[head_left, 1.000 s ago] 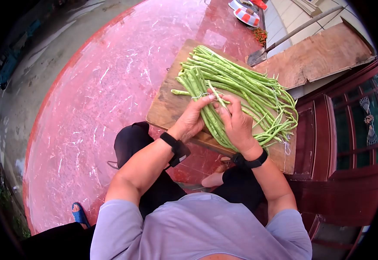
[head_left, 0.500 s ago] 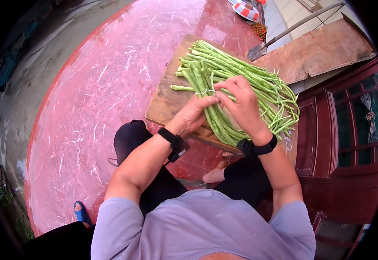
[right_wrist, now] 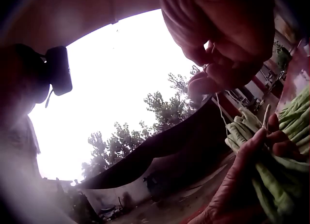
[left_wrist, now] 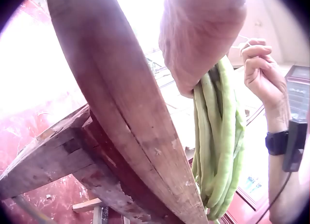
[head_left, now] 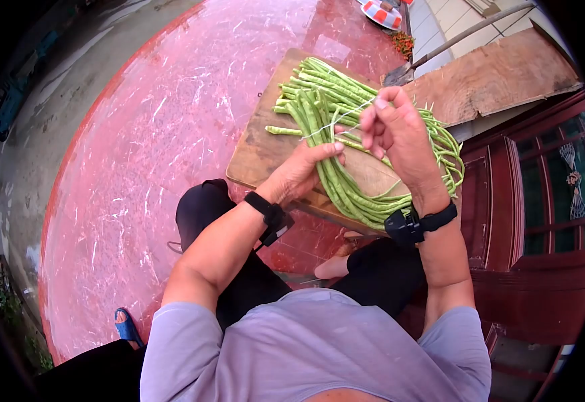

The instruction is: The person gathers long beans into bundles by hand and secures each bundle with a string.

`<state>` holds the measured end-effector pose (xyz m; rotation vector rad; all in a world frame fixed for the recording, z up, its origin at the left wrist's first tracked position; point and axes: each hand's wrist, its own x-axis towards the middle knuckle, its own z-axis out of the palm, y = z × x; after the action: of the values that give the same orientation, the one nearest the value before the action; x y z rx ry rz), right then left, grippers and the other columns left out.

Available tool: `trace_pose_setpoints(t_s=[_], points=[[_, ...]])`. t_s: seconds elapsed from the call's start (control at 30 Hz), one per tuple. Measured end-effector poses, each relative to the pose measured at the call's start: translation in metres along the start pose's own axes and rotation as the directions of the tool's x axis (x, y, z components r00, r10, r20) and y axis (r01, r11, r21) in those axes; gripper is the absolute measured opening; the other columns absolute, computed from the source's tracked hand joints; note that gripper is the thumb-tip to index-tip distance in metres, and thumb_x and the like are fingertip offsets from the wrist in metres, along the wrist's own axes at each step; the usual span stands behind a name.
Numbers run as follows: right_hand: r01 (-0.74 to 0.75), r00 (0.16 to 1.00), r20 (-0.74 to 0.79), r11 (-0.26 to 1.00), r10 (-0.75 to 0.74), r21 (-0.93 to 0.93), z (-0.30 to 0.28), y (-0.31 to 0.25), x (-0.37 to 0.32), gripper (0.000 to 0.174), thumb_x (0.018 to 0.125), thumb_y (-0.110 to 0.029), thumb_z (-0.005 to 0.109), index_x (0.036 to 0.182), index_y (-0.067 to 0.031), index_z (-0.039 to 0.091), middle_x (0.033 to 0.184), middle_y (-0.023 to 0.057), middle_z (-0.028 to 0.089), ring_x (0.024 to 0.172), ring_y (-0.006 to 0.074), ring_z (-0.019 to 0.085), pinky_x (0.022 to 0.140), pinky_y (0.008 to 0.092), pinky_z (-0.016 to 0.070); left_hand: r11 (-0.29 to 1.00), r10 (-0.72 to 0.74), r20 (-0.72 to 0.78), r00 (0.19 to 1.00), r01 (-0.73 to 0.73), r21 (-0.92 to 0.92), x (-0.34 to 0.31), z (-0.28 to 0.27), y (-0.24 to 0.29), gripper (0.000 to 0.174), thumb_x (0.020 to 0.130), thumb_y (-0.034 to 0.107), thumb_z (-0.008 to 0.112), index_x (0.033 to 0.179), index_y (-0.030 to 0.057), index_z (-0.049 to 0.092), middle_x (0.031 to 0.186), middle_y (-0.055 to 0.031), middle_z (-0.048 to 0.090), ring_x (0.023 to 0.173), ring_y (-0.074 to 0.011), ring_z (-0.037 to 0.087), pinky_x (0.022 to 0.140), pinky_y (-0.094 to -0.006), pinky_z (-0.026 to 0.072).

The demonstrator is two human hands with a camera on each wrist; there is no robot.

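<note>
In the head view the left hand (head_left: 304, 167) grips a bundle of long green beans (head_left: 339, 184) near its upper end, thumb across the front. A thin white string (head_left: 333, 123) runs from around the bundle up to the right hand (head_left: 403, 137), which pinches it between thumb and fingertips, raised right of the bundle. The right wrist view shows the string (right_wrist: 222, 112) stretched between the pinching fingers and the bundle. Behind the bundle more beans (head_left: 346, 84) lie on the wooden board (head_left: 259, 147). The left wrist view shows the held beans (left_wrist: 220, 146) hanging beside the board's edge.
A wooden panel (head_left: 493, 77) and a long-handled tool (head_left: 467, 41) lie beyond the board at the right. Dark red doors (head_left: 493, 208) stand on the right. An orange-and-white basin (head_left: 381, 15) sits at the far end of the red floor (head_left: 138, 167).
The right hand has moved away from the bundle, up and to the right, drawing the string out straight. The left hand has stayed on the bundle with little movement.
</note>
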<state>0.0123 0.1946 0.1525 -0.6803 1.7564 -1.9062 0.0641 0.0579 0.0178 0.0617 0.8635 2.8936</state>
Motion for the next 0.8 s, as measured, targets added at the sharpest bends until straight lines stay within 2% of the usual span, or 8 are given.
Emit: trace_pose_setpoints(t_s=[0.1,0.13,0.2,0.33,0.43,0.53,0.63,0.8], points=[[0.040,0.999,-0.026,0.994,-0.043,-0.104,-0.009,-0.009,0.004,0.012,0.098,-0.019,0.051,0.100,-0.0083,0.045,0.073,0.0005,0.054,0.057,0.0073,0.052,0.047,0.0189,0.0404,0.998,-0.038,0.012,0.999,0.039,-0.050,0.000,-0.007,-0.004,0.032,0.084,0.017,0.071,0.109,0.0074,0.053,0.084,-0.0010,0.055,0.077,-0.0132,0.058,0.071,-0.0295,0.0508],[0.024,0.998,-0.060,0.994,-0.031,-0.109,-0.012,-0.008,0.005,0.011,0.097,-0.018,0.053,0.099,-0.0084,0.047,0.070,-0.0009,0.051,0.054,0.0062,0.048,0.045,0.0186,0.0362,0.998,-0.045,0.022,0.999,0.046,-0.034,0.001,-0.008,-0.005,0.029,0.085,0.018,0.070,0.107,0.0091,0.052,0.083,-0.0004,0.054,0.077,-0.0137,0.057,0.071,-0.0300,0.0504],[-0.044,0.997,-0.072,0.997,0.039,-0.065,-0.022,-0.007,0.006,0.011,0.096,-0.017,0.054,0.097,-0.0081,0.048,0.068,-0.0020,0.050,0.052,0.0049,0.044,0.044,0.0184,0.0335,0.998,-0.059,0.041,0.997,0.059,-0.002,0.001,-0.010,-0.004,0.025,0.086,0.019,0.069,0.103,0.0124,0.051,0.082,0.0007,0.051,0.077,-0.0145,0.055,0.071,-0.0310,0.0496],[-0.165,0.979,-0.136,0.983,0.154,-0.077,-0.038,0.000,0.001,0.010,0.093,-0.015,0.059,0.094,-0.0078,0.051,0.064,-0.0067,0.047,0.049,0.0009,0.036,0.044,0.0175,0.0275,0.999,-0.031,0.108,0.994,0.035,-0.035,-0.002,-0.011,-0.005,0.024,0.087,0.022,0.068,0.102,0.0118,0.051,0.080,0.0007,0.051,0.078,-0.0144,0.055,0.073,-0.0312,0.0492],[-0.134,0.980,-0.178,0.950,0.086,-0.283,-0.044,0.013,0.000,0.010,0.091,-0.013,0.062,0.091,-0.0079,0.054,0.064,-0.0105,0.044,0.051,-0.0015,0.033,0.046,0.0168,0.0241,0.998,-0.018,0.136,0.990,0.026,-0.054,-0.003,-0.010,-0.006,0.026,0.088,0.023,0.068,0.104,0.0109,0.051,0.079,0.0005,0.052,0.078,-0.0145,0.055,0.075,-0.0314,0.0487],[-0.068,0.988,-0.152,0.915,0.008,-0.397,-0.052,0.022,0.000,0.008,0.089,-0.010,0.065,0.090,-0.0075,0.058,0.065,-0.0127,0.043,0.053,-0.0024,0.030,0.047,0.0167,0.0207,0.999,-0.021,0.124,0.992,0.027,-0.044,-0.005,-0.005,-0.003,0.028,0.088,0.022,0.067,0.107,0.0095,0.050,0.078,0.0000,0.052,0.076,-0.0146,0.055,0.075,-0.0315,0.0480],[-0.024,0.992,-0.122,0.945,-0.017,-0.326,-0.043,0.010,-0.002,0.007,0.087,-0.010,0.068,0.091,-0.0066,0.064,0.067,-0.0117,0.044,0.057,-0.0011,0.033,0.050,0.0172,0.0233,0.999,-0.022,0.121,0.992,0.027,-0.034,-0.005,-0.001,-0.002,0.029,0.088,0.020,0.066,0.109,0.0081,0.050,0.076,-0.0008,0.052,0.075,-0.0147,0.055,0.074,-0.0315,0.0470],[0.273,0.961,0.106,0.818,-0.255,-0.506,-0.022,-0.004,0.019,0.009,0.083,-0.011,0.071,0.091,-0.0069,0.071,0.072,-0.0080,0.047,0.065,0.0018,0.039,0.058,0.0202,0.0323,1.000,-0.030,0.170,0.985,0.029,0.003,-0.005,0.000,-0.002,0.027,0.087,0.017,0.064,0.107,0.0066,0.049,0.076,-0.0023,0.052,0.072,-0.0146,0.054,0.072,-0.0315,0.0449]])
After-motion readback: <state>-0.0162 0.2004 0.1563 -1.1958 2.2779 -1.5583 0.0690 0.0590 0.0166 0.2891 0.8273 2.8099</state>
